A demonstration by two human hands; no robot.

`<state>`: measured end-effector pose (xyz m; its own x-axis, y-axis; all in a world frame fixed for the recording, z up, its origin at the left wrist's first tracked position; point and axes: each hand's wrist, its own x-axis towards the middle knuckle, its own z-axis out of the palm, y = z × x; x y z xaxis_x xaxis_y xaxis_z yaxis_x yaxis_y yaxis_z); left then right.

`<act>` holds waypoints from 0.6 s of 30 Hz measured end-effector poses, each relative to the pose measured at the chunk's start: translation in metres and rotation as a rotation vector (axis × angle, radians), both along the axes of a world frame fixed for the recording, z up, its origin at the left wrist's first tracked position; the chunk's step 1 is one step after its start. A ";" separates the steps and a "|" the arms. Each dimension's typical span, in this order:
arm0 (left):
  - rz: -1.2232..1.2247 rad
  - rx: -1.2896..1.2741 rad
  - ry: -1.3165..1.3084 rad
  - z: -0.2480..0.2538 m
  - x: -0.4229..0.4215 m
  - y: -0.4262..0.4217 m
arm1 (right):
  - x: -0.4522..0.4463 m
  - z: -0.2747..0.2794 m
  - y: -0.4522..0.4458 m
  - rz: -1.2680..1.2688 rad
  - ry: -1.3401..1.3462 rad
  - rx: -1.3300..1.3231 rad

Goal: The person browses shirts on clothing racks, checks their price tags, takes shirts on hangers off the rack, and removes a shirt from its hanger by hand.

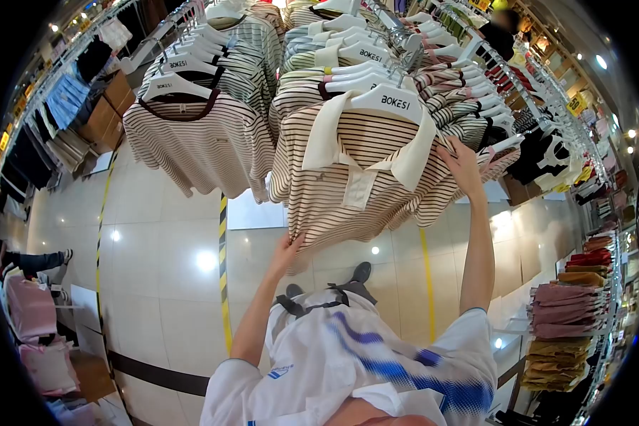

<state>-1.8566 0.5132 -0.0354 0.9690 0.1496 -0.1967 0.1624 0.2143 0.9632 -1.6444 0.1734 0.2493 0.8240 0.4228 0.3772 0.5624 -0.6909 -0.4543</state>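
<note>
A brown-and-cream striped shirt (334, 192) with a wide cream collar hangs at the front of the middle rack on a white hanger (390, 101) marked BOKESI. My left hand (286, 252) is closed on its lower hem at the left. At the shirt's right side, by the sleeve, my right hand (461, 165) has its fingers on the striped fabric; the fingertips are partly hidden in it. Left of this shirt hangs another striped shirt (199, 138) with a dark red neckline, touched by neither hand.
Striped shirts on hangers (451, 89) crowd the racks ahead. Cardboard boxes (106, 117) stand at the left. Folded clothes (557, 309) are stacked at the right. A person (500, 35) is at the upper right; another person's leg (39, 261) shows at the left. Yellow tape (226, 284) marks the tiled floor.
</note>
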 end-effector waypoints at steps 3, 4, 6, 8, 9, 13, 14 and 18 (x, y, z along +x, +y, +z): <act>0.041 -0.036 0.007 0.006 0.004 -0.002 | -0.006 -0.001 0.006 -0.017 -0.029 0.045; 0.038 -0.035 0.015 0.009 0.004 -0.002 | -0.007 -0.002 0.008 -0.025 -0.036 0.076; 0.023 -0.047 -0.006 0.011 0.004 0.001 | -0.006 -0.009 0.006 -0.038 -0.063 0.070; -0.005 -0.074 0.007 0.008 0.004 0.004 | -0.003 -0.013 0.004 -0.053 -0.094 0.063; -0.031 -0.106 0.010 0.011 0.003 0.006 | -0.004 -0.015 0.005 -0.053 -0.090 0.066; -0.059 -0.016 0.065 0.014 -0.004 0.017 | 0.002 -0.022 0.002 -0.085 -0.034 0.206; -0.115 0.079 0.070 0.002 -0.006 0.022 | 0.004 -0.024 0.000 -0.097 0.008 0.238; -0.142 0.112 0.151 -0.037 -0.016 0.035 | 0.003 -0.019 0.002 -0.133 0.124 0.285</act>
